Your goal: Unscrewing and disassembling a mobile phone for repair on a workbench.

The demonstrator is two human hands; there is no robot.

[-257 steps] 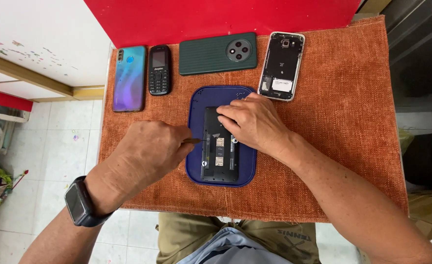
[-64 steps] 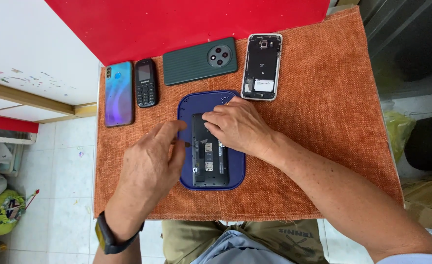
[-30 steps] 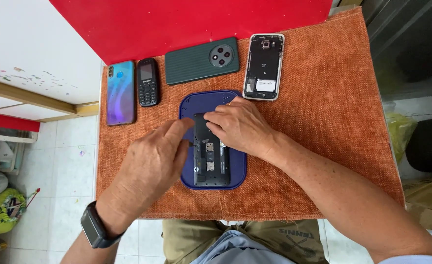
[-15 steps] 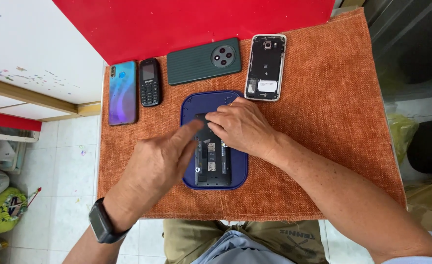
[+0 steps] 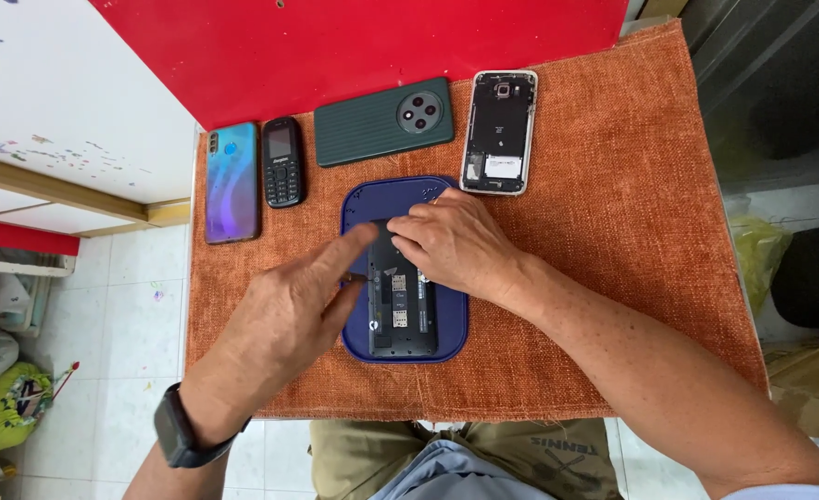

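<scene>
Here, the opened phone [image 5: 398, 310] is lying on the blue tray [image 5: 358, 199] in the middle of the orange cloth [image 5: 631, 213], its long axis running from the person towards the red wall. The right hand [image 5: 451, 245] is pressing down on its far end, fingers curled, grasping nothing. The left hand [image 5: 289, 315] is resting at its left edge, possibly pinching a thin tool. Four more devices are lying beyond: a blue phone [image 5: 231, 181], a small keypad phone [image 5: 283, 161], a green phone [image 5: 384, 121] and a stripped phone [image 5: 499, 131].
</scene>
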